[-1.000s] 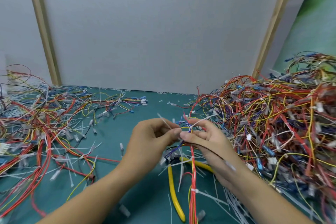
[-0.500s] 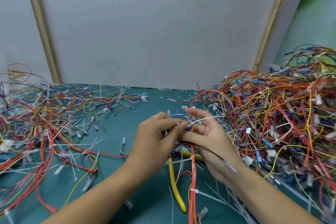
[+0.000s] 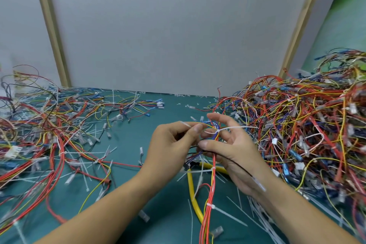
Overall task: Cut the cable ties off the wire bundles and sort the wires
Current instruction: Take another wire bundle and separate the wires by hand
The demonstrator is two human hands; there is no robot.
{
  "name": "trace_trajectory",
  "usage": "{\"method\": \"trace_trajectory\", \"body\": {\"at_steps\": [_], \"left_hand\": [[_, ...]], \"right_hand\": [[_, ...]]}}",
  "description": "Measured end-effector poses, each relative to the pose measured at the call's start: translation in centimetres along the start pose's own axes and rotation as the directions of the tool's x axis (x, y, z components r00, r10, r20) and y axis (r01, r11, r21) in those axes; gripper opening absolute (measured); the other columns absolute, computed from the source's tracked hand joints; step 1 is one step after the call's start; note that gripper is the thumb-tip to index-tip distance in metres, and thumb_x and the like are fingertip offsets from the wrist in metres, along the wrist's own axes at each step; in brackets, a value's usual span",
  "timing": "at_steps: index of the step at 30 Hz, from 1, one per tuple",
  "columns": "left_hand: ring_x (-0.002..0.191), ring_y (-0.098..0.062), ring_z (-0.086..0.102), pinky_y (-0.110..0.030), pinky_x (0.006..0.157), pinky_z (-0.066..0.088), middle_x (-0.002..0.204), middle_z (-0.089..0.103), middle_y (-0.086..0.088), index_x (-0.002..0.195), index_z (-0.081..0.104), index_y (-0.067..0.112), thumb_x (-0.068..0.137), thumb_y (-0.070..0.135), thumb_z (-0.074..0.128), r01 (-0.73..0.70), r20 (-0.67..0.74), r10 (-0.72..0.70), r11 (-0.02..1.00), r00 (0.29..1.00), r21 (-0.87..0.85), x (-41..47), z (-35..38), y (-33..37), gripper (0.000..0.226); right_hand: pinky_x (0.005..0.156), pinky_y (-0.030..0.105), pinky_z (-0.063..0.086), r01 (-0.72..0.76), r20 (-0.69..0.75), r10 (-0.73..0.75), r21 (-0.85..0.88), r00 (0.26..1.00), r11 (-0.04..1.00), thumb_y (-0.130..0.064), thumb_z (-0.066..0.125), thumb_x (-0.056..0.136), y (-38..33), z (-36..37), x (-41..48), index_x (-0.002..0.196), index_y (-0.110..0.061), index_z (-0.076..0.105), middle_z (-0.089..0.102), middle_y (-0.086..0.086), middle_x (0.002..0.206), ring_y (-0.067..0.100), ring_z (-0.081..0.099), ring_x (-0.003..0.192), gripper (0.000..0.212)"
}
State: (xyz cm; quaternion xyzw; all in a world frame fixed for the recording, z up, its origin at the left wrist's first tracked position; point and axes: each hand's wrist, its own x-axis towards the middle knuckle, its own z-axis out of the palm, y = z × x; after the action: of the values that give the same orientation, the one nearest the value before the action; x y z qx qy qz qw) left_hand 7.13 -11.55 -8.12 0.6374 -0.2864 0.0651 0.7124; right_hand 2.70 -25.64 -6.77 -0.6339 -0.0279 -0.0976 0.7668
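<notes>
Wire bundle (image 3: 208,216), one, red-orange strands, held over teal mat (image 3: 168,220) between both hands; lower end cut off by frame edge. Left hand (image 3: 170,144): fingers curled, pinching looped top wires. Right hand (image 3: 233,150): thumb across bundle, fingers half spread behind. Cable ties (image 3: 217,131) on bundle: three, white. Cutters (image 3: 191,190): one, yellow handles, on mat under hands, head hidden. Loose heaps, two: left heap (image 3: 39,134), right heap (image 3: 307,125); strands uncountable.

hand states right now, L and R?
Left hand: pinching the wire bundle at its top loop.
Right hand: thumb pinches the same bundle below the cable tie.
</notes>
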Motion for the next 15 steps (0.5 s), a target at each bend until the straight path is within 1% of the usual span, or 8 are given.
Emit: {"method": "trace_trajectory", "body": {"at_steps": [2,4,5,6,9,11,13,15], "left_hand": [[0.086,-0.009,0.073,-0.020,0.074,0.055,0.088,0.078,0.004,0.080,0.078,0.022,0.096,0.007,0.062,-0.016,0.032,0.015,0.999,0.999,0.033,-0.10,0.05,-0.02,0.026],[0.091,-0.015,0.073,-0.032,0.081,0.057,0.091,0.077,0.002,0.087,0.080,0.019,0.097,0.009,0.062,-0.066,0.067,0.060,0.993,0.996,0.097,-0.27,0.13,-0.17,0.023],[0.092,-0.017,0.072,-0.036,0.082,0.056,0.091,0.077,0.002,0.091,0.080,0.017,0.097,0.011,0.063,-0.100,0.076,0.090,0.985,0.993,0.139,-0.37,0.17,-0.28,0.019],[0.092,-0.018,0.071,-0.037,0.081,0.055,0.090,0.076,0.003,0.095,0.080,0.017,0.096,0.013,0.063,-0.133,0.080,0.120,0.973,0.990,0.187,-0.50,0.19,-0.31,0.018],[0.087,-0.019,0.069,-0.038,0.076,0.053,0.087,0.073,0.003,0.098,0.080,0.020,0.095,0.021,0.062,-0.194,0.079,0.178,0.937,0.981,0.292,-0.80,0.33,-0.05,0.019],[0.084,-0.016,0.068,-0.035,0.074,0.052,0.084,0.072,0.004,0.098,0.080,0.021,0.095,0.024,0.061,-0.213,0.086,0.195,0.919,0.977,0.331,-0.82,0.23,0.13,0.019],[0.079,-0.014,0.066,-0.029,0.072,0.050,0.080,0.069,0.005,0.097,0.080,0.023,0.095,0.022,0.064,-0.201,0.097,0.179,0.921,0.979,0.333,-0.43,-0.01,0.06,0.017],[0.075,-0.012,0.063,-0.030,0.071,0.049,0.079,0.069,0.004,0.097,0.080,0.023,0.095,0.020,0.067,-0.182,0.073,0.167,0.926,0.983,0.331,0.08,-0.40,0.14,0.014]], "right_hand": [[0.067,0.030,0.056,0.001,0.006,-0.001,-0.010,1.000,1.000,0.021,0.065,0.078,0.08,0.06,-0.06,0.126,-0.017,0.056,0.068,0.020,0.092,0.026,0.066,0.077,0.063],[0.077,0.036,0.054,-0.004,0.021,0.004,0.017,1.000,1.000,0.025,0.059,0.078,0.13,0.16,-0.12,0.127,-0.013,0.054,0.064,0.022,0.089,0.032,0.062,0.083,0.062],[0.078,0.037,0.052,-0.015,0.033,0.014,0.036,0.999,0.999,0.026,0.056,0.080,0.15,0.21,-0.14,0.127,-0.012,0.054,0.062,0.023,0.088,0.032,0.060,0.085,0.061],[0.076,0.035,0.051,-0.026,0.043,0.024,0.046,0.999,0.999,0.026,0.053,0.081,0.16,0.21,-0.17,0.127,-0.012,0.053,0.059,0.022,0.086,0.032,0.057,0.085,0.060],[0.065,0.027,0.049,-0.039,0.054,0.037,0.045,0.998,0.998,0.025,0.048,0.083,0.18,0.23,-0.35,0.127,-0.014,0.053,0.056,0.018,0.079,0.027,0.053,0.077,0.060],[0.064,0.028,0.048,-0.040,0.050,0.038,0.050,0.998,0.998,0.026,0.047,0.082,0.20,0.39,-0.39,0.128,-0.014,0.052,0.054,0.015,0.077,0.025,0.052,0.073,0.061],[0.061,0.026,0.049,-0.042,0.023,0.041,0.054,0.999,0.998,0.028,0.049,0.081,0.39,0.38,-0.20,0.129,-0.011,0.051,0.052,0.016,0.081,0.025,0.051,0.074,0.062],[0.065,0.027,0.050,-0.021,-0.017,0.022,0.069,1.000,0.997,0.029,0.054,0.079,0.39,0.36,-0.04,0.126,-0.008,0.053,0.051,0.014,0.083,0.023,0.051,0.077,0.060]]}}
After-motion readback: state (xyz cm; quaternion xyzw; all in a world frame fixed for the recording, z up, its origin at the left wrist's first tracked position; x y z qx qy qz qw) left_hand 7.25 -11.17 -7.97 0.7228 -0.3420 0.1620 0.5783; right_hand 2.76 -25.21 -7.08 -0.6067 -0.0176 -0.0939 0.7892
